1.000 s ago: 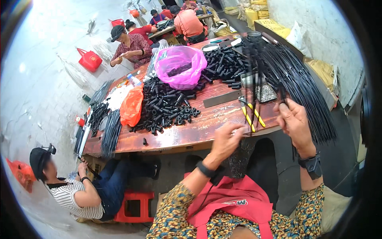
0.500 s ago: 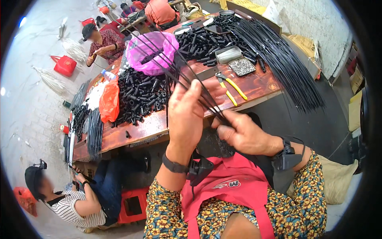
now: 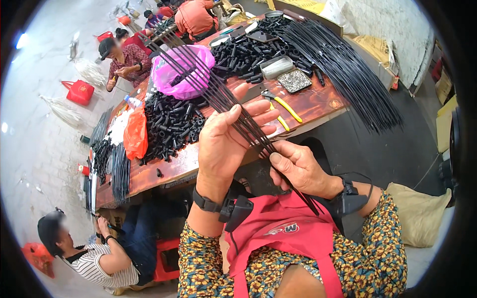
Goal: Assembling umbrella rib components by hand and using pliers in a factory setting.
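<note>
A bundle of thin black rods (image 3: 218, 92) slants from the upper left, over the table, down to my lap. My right hand (image 3: 303, 169) is closed round it near the lower end, thumb on top, and the rod tips stick out below over my red apron (image 3: 283, 223). Farther up, the rods lie across the palm of my left hand (image 3: 223, 134). That hand is turned up, its fingers stretched out and apart, not wrapped round the rods. Yellow-handled pliers (image 3: 281, 108) lie on the table just beyond my left fingertips.
On the wooden table (image 3: 174, 171) are piles of short black tubes (image 3: 174, 121), a pink plastic bag (image 3: 184, 74), an orange bag (image 3: 135, 134), a tray of small metal pieces (image 3: 294, 80) and a large sheaf of black rods (image 3: 343, 74). Co-workers sit at left and far left.
More rods now show in the bundle, and their lower ends reach past my right hand over the apron. My left hand's fingers have spread out, and it sits slightly lower and farther left.
</note>
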Demonstrator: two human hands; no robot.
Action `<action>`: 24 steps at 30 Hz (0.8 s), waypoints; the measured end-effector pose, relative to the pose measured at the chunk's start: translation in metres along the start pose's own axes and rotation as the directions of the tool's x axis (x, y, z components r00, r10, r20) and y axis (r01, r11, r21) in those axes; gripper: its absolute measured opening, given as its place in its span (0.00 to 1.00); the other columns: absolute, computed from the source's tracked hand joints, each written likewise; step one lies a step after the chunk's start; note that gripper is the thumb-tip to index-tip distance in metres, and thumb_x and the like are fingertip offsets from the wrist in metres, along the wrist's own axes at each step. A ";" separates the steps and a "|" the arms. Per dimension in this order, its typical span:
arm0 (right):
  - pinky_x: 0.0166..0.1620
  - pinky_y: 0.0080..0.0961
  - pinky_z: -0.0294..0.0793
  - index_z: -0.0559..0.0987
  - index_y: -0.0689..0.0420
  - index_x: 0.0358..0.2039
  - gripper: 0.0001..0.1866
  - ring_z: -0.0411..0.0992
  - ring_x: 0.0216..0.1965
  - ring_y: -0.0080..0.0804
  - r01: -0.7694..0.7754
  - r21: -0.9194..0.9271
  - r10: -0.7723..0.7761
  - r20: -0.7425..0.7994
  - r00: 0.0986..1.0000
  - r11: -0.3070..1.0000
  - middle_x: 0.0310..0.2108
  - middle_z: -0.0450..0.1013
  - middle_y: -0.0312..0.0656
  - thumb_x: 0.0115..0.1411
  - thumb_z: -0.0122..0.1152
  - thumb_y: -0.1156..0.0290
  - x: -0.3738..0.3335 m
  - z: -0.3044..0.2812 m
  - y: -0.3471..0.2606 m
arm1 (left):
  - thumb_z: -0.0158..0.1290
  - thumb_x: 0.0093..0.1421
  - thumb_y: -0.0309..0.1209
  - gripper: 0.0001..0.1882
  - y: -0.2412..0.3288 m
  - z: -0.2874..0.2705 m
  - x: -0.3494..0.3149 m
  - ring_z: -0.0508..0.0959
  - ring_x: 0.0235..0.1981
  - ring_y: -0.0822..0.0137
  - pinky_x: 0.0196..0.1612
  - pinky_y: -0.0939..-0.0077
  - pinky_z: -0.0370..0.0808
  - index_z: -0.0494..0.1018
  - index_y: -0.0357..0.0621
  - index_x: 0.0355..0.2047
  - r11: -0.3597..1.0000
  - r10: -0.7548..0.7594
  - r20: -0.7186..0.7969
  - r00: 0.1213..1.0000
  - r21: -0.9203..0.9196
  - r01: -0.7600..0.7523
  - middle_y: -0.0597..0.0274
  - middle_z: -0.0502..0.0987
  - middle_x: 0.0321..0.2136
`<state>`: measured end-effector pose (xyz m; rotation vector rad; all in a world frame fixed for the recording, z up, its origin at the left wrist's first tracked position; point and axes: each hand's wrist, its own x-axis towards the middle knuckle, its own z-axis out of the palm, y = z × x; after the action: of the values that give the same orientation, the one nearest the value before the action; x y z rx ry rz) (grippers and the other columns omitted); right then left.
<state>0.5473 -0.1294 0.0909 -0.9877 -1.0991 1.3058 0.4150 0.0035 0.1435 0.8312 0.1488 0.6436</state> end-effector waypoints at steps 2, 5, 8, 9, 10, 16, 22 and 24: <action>0.25 0.16 0.67 0.73 0.62 0.45 0.15 0.67 0.22 0.17 0.177 -0.143 -0.191 -0.091 0.977 0.974 0.22 0.70 0.35 0.68 0.49 0.64 0.004 0.003 0.014 | 0.45 0.63 0.26 0.27 -0.002 0.004 0.000 0.73 0.51 0.37 0.51 0.46 0.75 0.54 0.34 0.62 0.999 0.011 -0.010 1.000 0.046 -0.010 0.35 0.72 0.48; 0.26 0.23 0.68 0.76 0.63 0.37 0.10 0.69 0.22 0.25 0.434 -0.459 -0.541 -0.126 0.831 0.775 0.20 0.69 0.39 0.65 0.51 0.69 0.017 -0.004 0.027 | 0.47 0.62 0.26 0.28 -0.003 0.003 0.000 0.73 0.51 0.38 0.53 0.46 0.74 0.54 0.33 0.62 0.995 0.011 -0.025 1.000 0.103 -0.008 0.34 0.71 0.49; 0.26 0.31 0.68 0.76 0.63 0.28 0.09 0.70 0.20 0.36 0.435 -0.563 -0.562 -0.065 0.824 0.703 0.19 0.68 0.44 0.62 0.52 0.72 0.015 -0.012 0.012 | 0.49 0.62 0.26 0.30 -0.002 0.000 -0.002 0.71 0.54 0.38 0.55 0.47 0.72 0.54 0.34 0.62 0.995 -0.001 -0.034 0.999 0.102 0.005 0.33 0.69 0.51; 0.26 0.33 0.68 0.74 0.63 0.24 0.10 0.71 0.21 0.40 0.350 -0.521 -0.438 -0.052 0.898 0.779 0.19 0.68 0.46 0.61 0.52 0.74 0.013 -0.013 0.008 | 0.49 0.61 0.25 0.30 -0.001 -0.001 -0.002 0.71 0.54 0.38 0.55 0.48 0.72 0.54 0.33 0.62 0.995 0.006 -0.033 0.999 0.095 -0.003 0.33 0.69 0.52; 0.26 0.33 0.68 0.74 0.63 0.24 0.10 0.71 0.21 0.40 0.349 -0.522 -0.436 -0.051 0.898 0.778 0.19 0.68 0.46 0.61 0.52 0.74 0.013 -0.012 0.008 | 0.49 0.61 0.25 0.30 0.000 -0.001 -0.002 0.71 0.54 0.38 0.56 0.48 0.72 0.54 0.33 0.62 0.996 0.016 -0.033 0.999 0.093 -0.013 0.33 0.69 0.52; 0.24 0.32 0.64 0.70 0.63 0.23 0.12 0.63 0.17 0.34 0.425 -0.636 -0.674 -0.209 0.709 0.644 0.16 0.65 0.45 0.62 0.54 0.72 0.016 -0.005 0.012 | 0.48 0.61 0.23 0.29 -0.002 -0.002 -0.003 0.72 0.53 0.40 0.57 0.49 0.71 0.55 0.32 0.62 0.997 0.035 -0.021 0.999 0.070 -0.033 0.34 0.69 0.52; 0.22 0.28 0.61 0.72 0.63 0.24 0.12 0.60 0.18 0.20 0.364 -0.369 -0.472 -0.263 0.842 0.855 0.15 0.63 0.39 0.62 0.59 0.70 0.018 0.003 0.003 | 0.46 0.62 0.23 0.28 -0.005 0.003 0.000 0.72 0.53 0.40 0.57 0.51 0.71 0.54 0.30 0.61 0.997 0.038 -0.025 0.999 0.071 -0.036 0.34 0.69 0.52; 0.22 0.28 0.60 0.73 0.64 0.24 0.12 0.60 0.19 0.21 0.369 -0.355 -0.466 -0.244 0.851 0.859 0.16 0.64 0.39 0.60 0.62 0.70 0.021 0.003 0.004 | 0.46 0.62 0.23 0.28 -0.005 0.005 0.001 0.72 0.53 0.40 0.58 0.51 0.71 0.54 0.29 0.61 0.998 0.032 -0.016 0.999 0.060 -0.031 0.34 0.69 0.52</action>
<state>0.5427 -0.1087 0.0889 -1.0575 -1.1905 0.6023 0.4204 -0.0017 0.1430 0.8873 0.1709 0.6782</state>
